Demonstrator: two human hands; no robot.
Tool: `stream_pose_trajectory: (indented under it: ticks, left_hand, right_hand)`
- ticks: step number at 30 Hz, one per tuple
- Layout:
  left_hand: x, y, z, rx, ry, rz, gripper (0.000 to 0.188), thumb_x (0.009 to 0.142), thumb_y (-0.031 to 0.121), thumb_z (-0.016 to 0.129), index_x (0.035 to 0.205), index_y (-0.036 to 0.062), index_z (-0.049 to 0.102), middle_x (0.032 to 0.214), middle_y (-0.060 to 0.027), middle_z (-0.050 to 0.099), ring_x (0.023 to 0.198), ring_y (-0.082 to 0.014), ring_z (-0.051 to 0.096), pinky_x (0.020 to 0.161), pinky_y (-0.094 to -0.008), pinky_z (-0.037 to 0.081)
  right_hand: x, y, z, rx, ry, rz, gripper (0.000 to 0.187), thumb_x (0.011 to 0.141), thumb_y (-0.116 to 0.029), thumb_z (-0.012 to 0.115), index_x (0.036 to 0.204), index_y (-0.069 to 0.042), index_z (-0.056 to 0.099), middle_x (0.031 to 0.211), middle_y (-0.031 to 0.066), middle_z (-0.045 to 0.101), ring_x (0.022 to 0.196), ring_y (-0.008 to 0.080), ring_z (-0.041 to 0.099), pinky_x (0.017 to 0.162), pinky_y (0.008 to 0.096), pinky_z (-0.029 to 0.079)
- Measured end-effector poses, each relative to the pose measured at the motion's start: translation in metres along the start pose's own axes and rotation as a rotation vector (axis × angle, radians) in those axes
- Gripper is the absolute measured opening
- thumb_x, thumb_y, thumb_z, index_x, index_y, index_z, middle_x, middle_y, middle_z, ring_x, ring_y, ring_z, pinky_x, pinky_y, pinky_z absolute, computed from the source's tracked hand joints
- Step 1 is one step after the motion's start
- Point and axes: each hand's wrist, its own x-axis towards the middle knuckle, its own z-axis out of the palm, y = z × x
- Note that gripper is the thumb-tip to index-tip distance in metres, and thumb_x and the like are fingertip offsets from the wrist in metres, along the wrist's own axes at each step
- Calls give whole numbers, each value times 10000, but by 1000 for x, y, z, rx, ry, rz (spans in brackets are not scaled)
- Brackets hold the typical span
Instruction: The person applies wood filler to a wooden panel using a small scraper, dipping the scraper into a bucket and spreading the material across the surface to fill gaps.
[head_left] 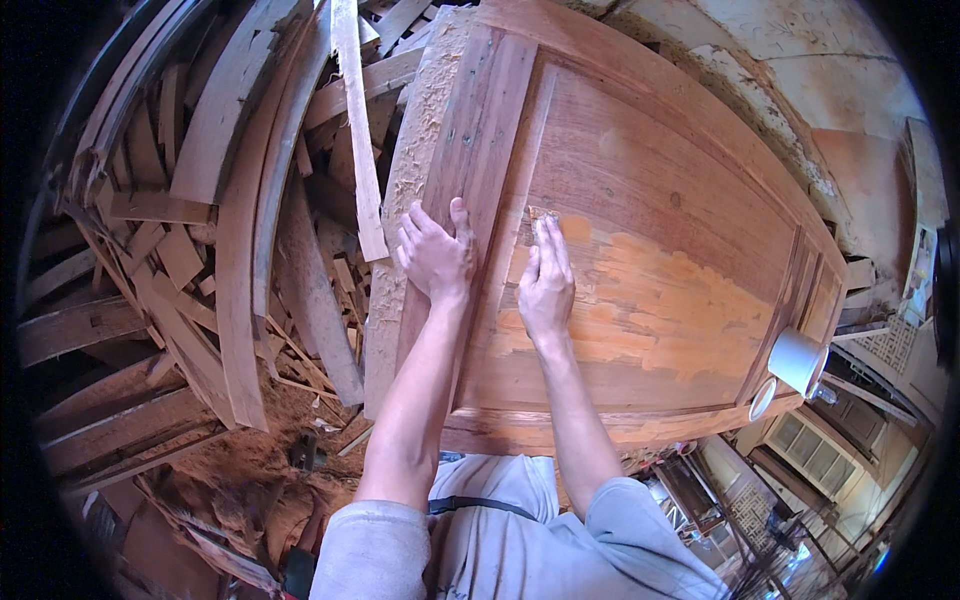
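Observation:
A reddish-brown panelled wooden door (660, 160) lies flat in front of me, with a lighter orange patch (660, 300) across its lower panel. My left hand (436, 252) rests on the door's left stile, fingers gripping its edge. My right hand (545, 280) presses flat on the panel at the left end of the orange patch, with a small piece of something, perhaps sandpaper (541, 214), under its fingertips. What that piece is cannot be told for sure.
A white cup (797, 360) lies on its side at the door's near right corner, with a lid (763, 398) beside it. A heap of scrap planks and offcuts (200, 220) fills the floor to the left. Furniture and windows show at lower right.

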Motion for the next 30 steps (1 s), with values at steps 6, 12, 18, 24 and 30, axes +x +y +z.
stream_pose_trajectory:
  ticks: [6,12,18,24,30]
  left_hand:
    - [0,-3,-1,-6,23,19,653,965,576,464,1194,-29,553,1118,-209,615,1069,-372,597,889,-497,470]
    - [0,-1,-3,13,-5,3,651,964,572,467,1202,-28,552,1127,-207,614,1073,-366,599,893,-495,470]
    - [1,3,-5,-10,-42,-21,699,974,592,434,1235,-47,546,1180,-233,618,1129,-375,581,958,-497,438]
    - [1,-1,-7,-5,-35,-17,685,974,584,445,1229,-43,549,1174,-232,622,1113,-378,590,942,-495,447]
    - [3,2,-7,-8,-37,-25,686,973,587,444,1231,-40,546,1175,-241,618,1114,-379,589,939,-495,446]
  right_hand:
    - [3,-9,8,3,35,49,376,967,-14,471,1328,42,560,1403,220,533,1319,350,506,1107,414,421]
    - [-1,-10,18,-6,34,73,383,953,-5,481,1325,42,563,1400,219,536,1308,353,514,1100,412,428]
    - [-4,-16,18,-59,1,150,388,945,-10,499,1326,26,567,1408,201,533,1282,358,537,1095,412,436]
    - [-15,-17,-12,-75,-107,217,369,934,-8,506,1290,21,599,1392,193,551,1258,344,562,1077,414,459]
    - [7,-8,-20,-43,-62,35,378,940,-21,508,1308,14,591,1398,204,541,1280,346,539,1054,404,477]
